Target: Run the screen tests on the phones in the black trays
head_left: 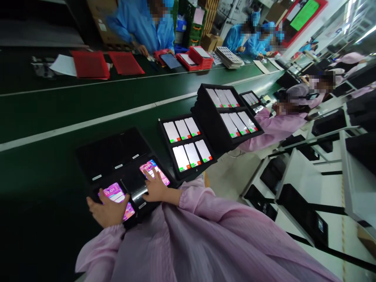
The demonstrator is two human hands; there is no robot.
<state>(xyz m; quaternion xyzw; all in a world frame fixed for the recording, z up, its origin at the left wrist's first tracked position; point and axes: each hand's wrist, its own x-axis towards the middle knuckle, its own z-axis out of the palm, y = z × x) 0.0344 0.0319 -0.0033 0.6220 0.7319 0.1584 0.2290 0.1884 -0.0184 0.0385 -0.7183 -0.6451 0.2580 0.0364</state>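
Note:
My left hand [109, 208] lies with spread fingers over a lit smartphone [115, 192], which shows a pink and purple screen. My right hand [156, 187] reaches with fingers apart onto a second lit smartphone [163, 176] with a similar screen. Both phones lie in the near row of a black tray [88, 156]. Between them is a dark phone [138, 192] with its screen off. Several more dark phones [117, 150] fill the tray's far row, with small white labels at their lower edges. Parts of both lit screens are hidden under my fingers.
To the right, a black tray [170, 150] holds several phones with white screens. Beyond it rises a stack of black trays [210, 125]. Red sheets [91, 64] and red boxes [202, 64] lie across the green bench [44, 113]. Co-workers in blue [143, 27] and pink [273, 125] sit nearby.

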